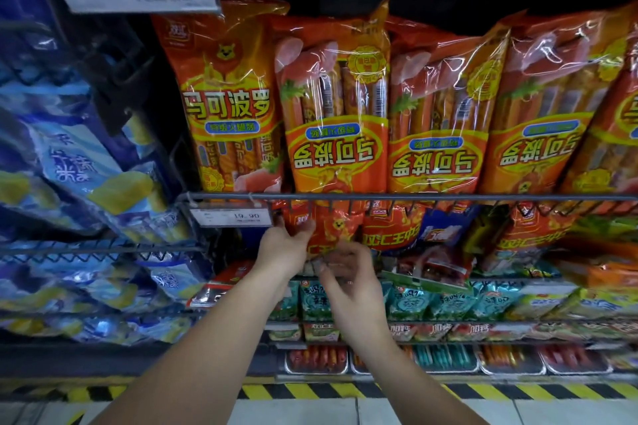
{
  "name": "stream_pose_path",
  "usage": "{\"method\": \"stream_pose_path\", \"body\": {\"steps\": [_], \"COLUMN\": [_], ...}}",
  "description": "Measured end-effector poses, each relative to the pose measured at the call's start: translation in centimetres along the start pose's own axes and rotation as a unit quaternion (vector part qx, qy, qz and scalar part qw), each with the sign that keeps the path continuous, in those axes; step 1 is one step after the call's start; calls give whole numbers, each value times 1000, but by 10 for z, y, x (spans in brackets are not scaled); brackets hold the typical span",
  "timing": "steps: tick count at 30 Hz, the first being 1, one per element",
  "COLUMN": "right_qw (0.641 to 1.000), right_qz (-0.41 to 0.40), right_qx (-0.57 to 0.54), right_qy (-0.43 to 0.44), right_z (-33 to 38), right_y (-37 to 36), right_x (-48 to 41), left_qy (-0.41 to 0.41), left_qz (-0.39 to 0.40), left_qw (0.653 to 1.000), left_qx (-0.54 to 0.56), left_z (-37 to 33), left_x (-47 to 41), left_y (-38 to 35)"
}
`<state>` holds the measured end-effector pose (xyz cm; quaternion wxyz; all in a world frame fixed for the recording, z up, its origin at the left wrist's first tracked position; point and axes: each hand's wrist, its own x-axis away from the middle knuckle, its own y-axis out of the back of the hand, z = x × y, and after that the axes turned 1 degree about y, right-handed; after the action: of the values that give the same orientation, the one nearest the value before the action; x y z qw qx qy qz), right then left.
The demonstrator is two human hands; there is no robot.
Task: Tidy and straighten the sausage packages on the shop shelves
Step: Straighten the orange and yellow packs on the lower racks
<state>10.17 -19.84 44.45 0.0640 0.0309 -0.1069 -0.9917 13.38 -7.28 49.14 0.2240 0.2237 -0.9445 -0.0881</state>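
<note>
I am working on the red sausage package [333,229] that sits just under the wire rail [414,197] of the shelf above, right beside the small price tag [230,216]. It lies straight ahead of me and a little above both hands. Its long axis runs roughly up and down, with its top tucked behind the rail and its lower end hanging toward me. My left hand [281,247] is the nearer one: it grips the package's left edge, thumb across the front and fingers curled behind. My right hand [348,274] is just below, at the package's bottom end, fingers bent. It is blurred, so I cannot tell whether it pinches the wrapper or only touches it. As I judge it, the next move turns on squaring that upright axis with the neighbouring red packs [390,235] to the right.
</note>
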Motion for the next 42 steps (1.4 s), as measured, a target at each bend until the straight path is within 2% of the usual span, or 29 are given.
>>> {"method": "stream_pose_path", "body": {"steps": [3,8,11,13,15,19,24,26,28,31,33,36,42], "right_qw": [988,956,951,953,955,962,959,963,963,959,955,941,897], "right_qz": [61,125,132,138,147,162,176,154,124,62,17,-21,-57], "right_qx": [120,259,274,263,248,209,201,201,225,271,295,336,430], "right_qy": [74,50,48,60,65,63,94,89,84,50,27,26,92], "right_z": [-3,-6,-5,-8,-9,-13,-26,-33,-42,-56,-63,-69,-67], "right_y": [-2,7,12,13,14,13,23,31,42,63,78,94,115], "right_x": [-9,-38,-47,-48,-49,-43,-9,5,17,29,34,36,14], "left_qy": [-2,-122,-203,-301,-380,-403,-463,-465,-416,-289,-229,-242,-316], "left_qz": [-20,62,34,2,10,43,51,61,53,-28,-83,-116,-129], "left_qw": [997,960,930,915,899,894,862,855,876,918,923,909,881], "left_qx": [-73,-244,-306,-269,-218,-190,-201,-222,-239,-271,-299,-319,-328], "left_z": [-4,7,27,36,45,75,97,105,120,139,142,132,92], "left_x": [1,13,34,54,69,85,94,96,96,84,74,62,26], "left_y": [-1,9,21,28,32,34,36,35,36,38,39,36,37]}}
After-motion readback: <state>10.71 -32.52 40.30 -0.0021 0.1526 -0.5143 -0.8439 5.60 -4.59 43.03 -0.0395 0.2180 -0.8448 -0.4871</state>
